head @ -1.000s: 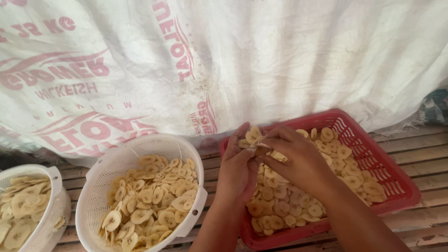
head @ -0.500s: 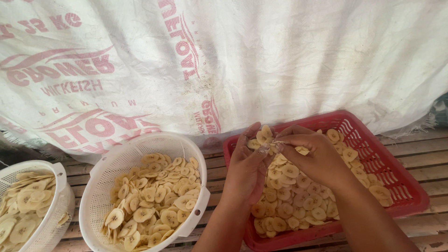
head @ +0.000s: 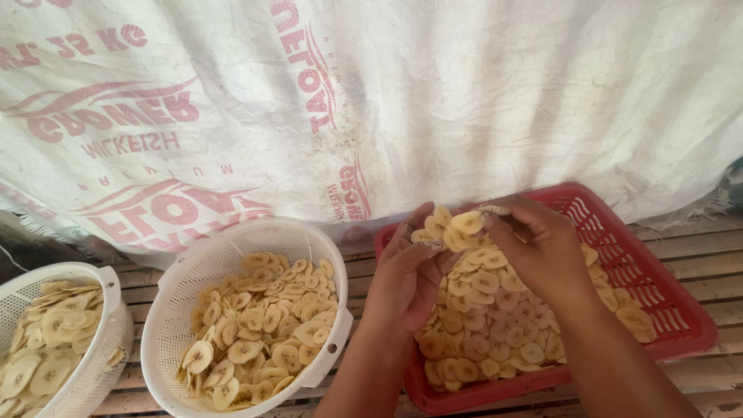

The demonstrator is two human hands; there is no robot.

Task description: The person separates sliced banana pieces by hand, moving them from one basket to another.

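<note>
Slices [head: 457,230] of pale yellow fruit, cut thin and round like banana chips, are being held in a small clump above the red tray [head: 681,325], pinched between both hands. The left hand [head: 406,275] is curled under the clump with its fingers partly closed round a few pieces, and the right hand [head: 542,248] is closed over the top, thumb and fingertips gripping the upper slices; how tightly can't really be told from this angle, but neither hand is open. The clump looks stuck together and seems to be getting pulled apart, though that's only a judgement. As for progress, plenty appears to be done already: the round white basket [head: 193,279] just left of the tray is filled a good way up with loose slices, and a second white basket [head: 104,306] at the far left edge is also well loaded, though only part of it is in view. Quite a lot is left too, since the tray floor is covered by a layer of slices from the near rim to about the middle, with bare red mesh showing only on the right side. So roughly midway is the guess, maybe a bit past. Everything is set on a slatted wooden surface [head: 696,255], with a white printed sack cloth [head: 464,101] hung behind it all.
</note>
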